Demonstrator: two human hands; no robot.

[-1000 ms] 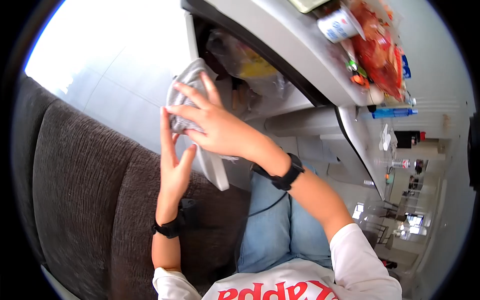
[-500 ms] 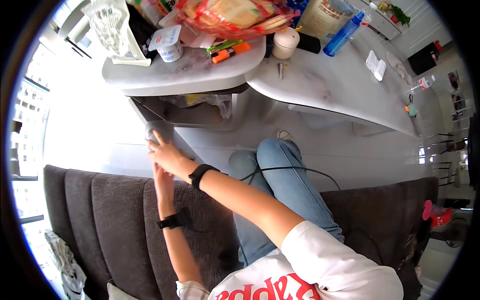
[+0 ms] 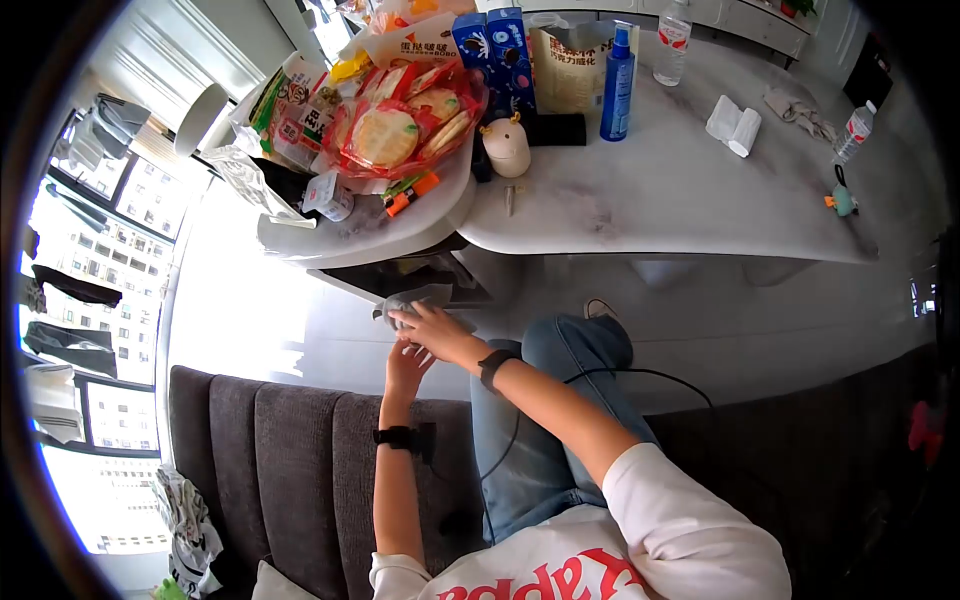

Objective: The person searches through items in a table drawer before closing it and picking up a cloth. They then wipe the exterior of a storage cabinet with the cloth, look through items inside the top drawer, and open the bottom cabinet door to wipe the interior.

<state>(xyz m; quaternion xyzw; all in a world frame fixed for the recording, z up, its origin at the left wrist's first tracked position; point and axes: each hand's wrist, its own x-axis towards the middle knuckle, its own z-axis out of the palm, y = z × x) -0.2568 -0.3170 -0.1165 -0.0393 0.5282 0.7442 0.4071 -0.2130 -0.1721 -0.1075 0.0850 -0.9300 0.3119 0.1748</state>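
In the head view, a crumpled grey piece (image 3: 402, 305), perhaps cloth or thin plastic, is held low in front of the table's rounded left end. My right hand (image 3: 436, 332) lies over it with its fingers pressed on the near side. Just below, my left hand (image 3: 408, 365) reaches up to the underside of the same piece, its fingertips partly hidden by the right hand. Beyond the hands is a dark open compartment (image 3: 470, 275) under the tabletop, its inside hard to make out.
The marbled table (image 3: 640, 215) bears red-wrapped flatbreads (image 3: 385, 137), a yogurt cup (image 3: 329, 196), an orange marker (image 3: 411, 194), a cream lidded pot (image 3: 507, 148), a blue spray bottle (image 3: 618, 85) and water bottles (image 3: 672, 45). A cable (image 3: 640, 371) crosses my legs; a brown sofa (image 3: 290, 440) is beneath me.
The view has tilted up and shifted, showing more of the table. Both hands stay together at the grey piece, which has come away from beside the compartment towards me.
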